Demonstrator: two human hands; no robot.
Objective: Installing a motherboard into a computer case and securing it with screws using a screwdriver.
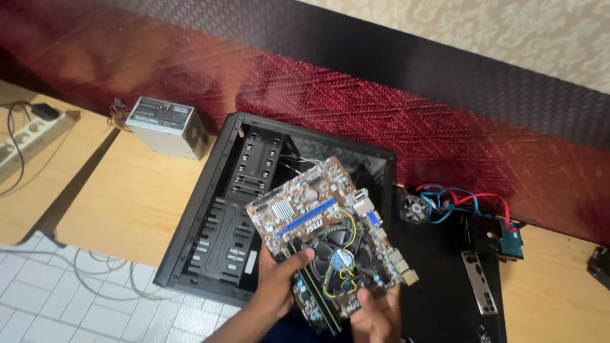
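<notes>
both hands [279, 279] gripping brown motherboard [330, 235] above open black computer case [210, 241], its bays bare

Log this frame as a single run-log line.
left hand: holds motherboard | right hand: supports its lower edge | board: tilted above open black case | power supply: on table behind

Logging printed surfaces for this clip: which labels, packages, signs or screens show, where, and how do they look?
Label on the power supply, far left of the desk: pale rectangle with dark print, on the grey box's top.
Round sticker on the cooler fan of the motherboard held in both hands: blue and white.
No packages, signs or screens.
</notes>
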